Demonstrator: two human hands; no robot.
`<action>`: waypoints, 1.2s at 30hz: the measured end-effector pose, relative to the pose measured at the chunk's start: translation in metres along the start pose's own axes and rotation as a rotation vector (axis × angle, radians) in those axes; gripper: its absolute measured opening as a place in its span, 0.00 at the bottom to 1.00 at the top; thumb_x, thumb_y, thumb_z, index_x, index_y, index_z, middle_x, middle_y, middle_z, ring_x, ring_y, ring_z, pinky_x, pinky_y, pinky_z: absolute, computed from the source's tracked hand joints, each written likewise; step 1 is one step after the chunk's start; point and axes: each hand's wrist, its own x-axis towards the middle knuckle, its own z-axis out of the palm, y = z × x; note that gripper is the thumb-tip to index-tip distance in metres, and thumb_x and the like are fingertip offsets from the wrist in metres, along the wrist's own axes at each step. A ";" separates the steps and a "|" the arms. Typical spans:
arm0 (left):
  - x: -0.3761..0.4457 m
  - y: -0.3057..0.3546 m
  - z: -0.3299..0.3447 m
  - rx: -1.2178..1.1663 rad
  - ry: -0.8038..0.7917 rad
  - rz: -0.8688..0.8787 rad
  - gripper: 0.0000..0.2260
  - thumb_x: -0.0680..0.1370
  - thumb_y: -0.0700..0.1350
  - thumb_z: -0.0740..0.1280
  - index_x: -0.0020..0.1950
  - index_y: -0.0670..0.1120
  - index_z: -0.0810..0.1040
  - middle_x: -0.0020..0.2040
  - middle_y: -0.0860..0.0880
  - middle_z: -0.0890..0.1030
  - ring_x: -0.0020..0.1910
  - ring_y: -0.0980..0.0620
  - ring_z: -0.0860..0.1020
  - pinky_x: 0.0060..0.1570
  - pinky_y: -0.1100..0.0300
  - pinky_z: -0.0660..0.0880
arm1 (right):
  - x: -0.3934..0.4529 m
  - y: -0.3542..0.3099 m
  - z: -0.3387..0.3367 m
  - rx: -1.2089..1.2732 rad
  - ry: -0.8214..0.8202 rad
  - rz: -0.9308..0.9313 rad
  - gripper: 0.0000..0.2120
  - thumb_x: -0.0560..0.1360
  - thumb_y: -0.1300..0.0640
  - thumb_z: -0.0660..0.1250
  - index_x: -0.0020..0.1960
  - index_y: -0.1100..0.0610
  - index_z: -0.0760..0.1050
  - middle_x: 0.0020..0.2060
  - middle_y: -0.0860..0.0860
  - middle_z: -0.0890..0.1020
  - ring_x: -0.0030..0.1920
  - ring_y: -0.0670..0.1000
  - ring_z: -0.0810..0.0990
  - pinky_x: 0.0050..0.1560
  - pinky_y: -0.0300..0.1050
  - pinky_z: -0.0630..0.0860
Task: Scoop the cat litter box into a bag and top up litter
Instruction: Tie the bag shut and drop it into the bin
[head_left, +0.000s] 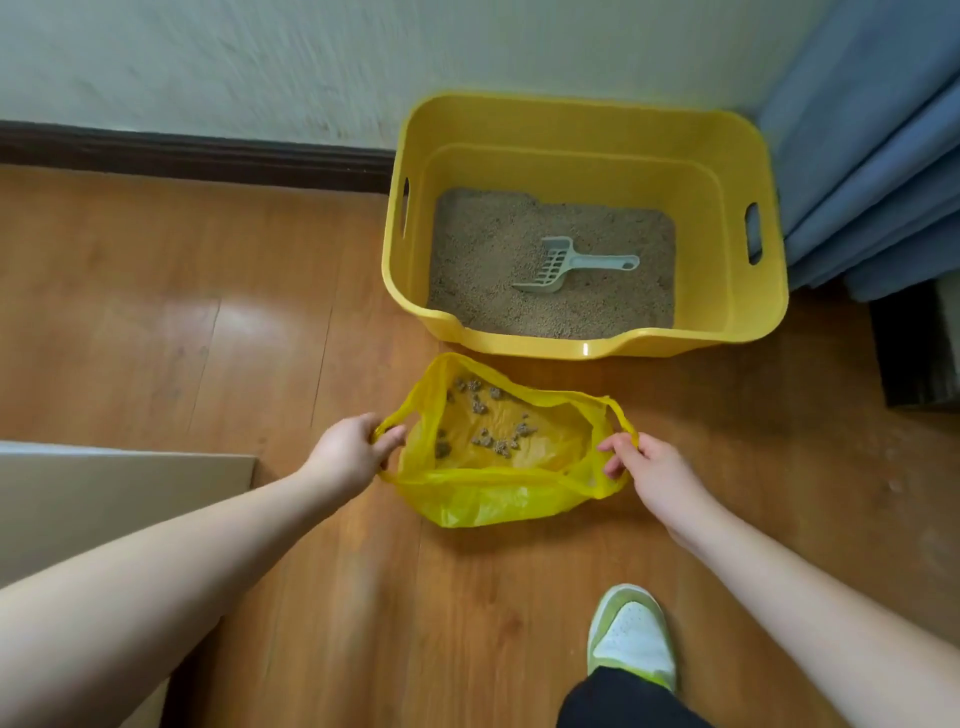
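1. Wooden floor (156, 322) runs up to a pale wall with a dark skirting board (197, 156), and everything sits low on those boards.
2. Between the two hands lies the yellow plastic bag (488, 499), mouth spread open, with grey clumps (485, 439) scattered on its inner side.
3. Left hand (348, 452) grips the bag's left handle loop, fingers and thumb curled round the thin plastic.
4. Right hand (649, 473) pinches the right handle loop between thumb and fingertips, the other fingers loosely bent.
5. Beyond both hands, just past the bag's far edge, stands the yellow litter box (587, 348), against the wall.
6. Sandy litter (483, 249) covers the box floor, and a grey slotted scoop (566, 265) lies on it, handle pointing right, well apart from either hand.
7. Right of the right hand and farther off hangs a blue curtain (872, 156).
8. Near the right forearm, a green-and-white shoe (631, 634) rests on the floor.
9. Left of the left arm sits a flat cardboard piece (104, 499).
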 end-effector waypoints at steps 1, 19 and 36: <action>-0.007 -0.002 0.003 -0.028 -0.018 -0.013 0.13 0.81 0.55 0.63 0.43 0.48 0.79 0.33 0.50 0.80 0.32 0.53 0.75 0.33 0.58 0.69 | -0.005 0.000 0.001 0.002 -0.018 0.024 0.15 0.81 0.56 0.58 0.39 0.51 0.77 0.38 0.52 0.82 0.41 0.48 0.77 0.43 0.37 0.69; -0.187 0.075 -0.059 -0.386 0.120 -0.096 0.12 0.82 0.50 0.61 0.41 0.47 0.76 0.34 0.50 0.80 0.26 0.58 0.75 0.31 0.67 0.70 | -0.182 -0.104 -0.057 0.160 -0.042 0.045 0.10 0.80 0.55 0.62 0.43 0.54 0.80 0.43 0.46 0.84 0.47 0.40 0.79 0.48 0.33 0.69; -0.480 0.182 -0.288 0.024 -0.005 0.097 0.10 0.80 0.53 0.65 0.53 0.48 0.78 0.47 0.48 0.76 0.46 0.48 0.77 0.48 0.55 0.73 | -0.447 -0.295 -0.181 0.132 0.074 -0.038 0.06 0.79 0.57 0.63 0.47 0.53 0.79 0.33 0.48 0.81 0.42 0.49 0.80 0.55 0.49 0.74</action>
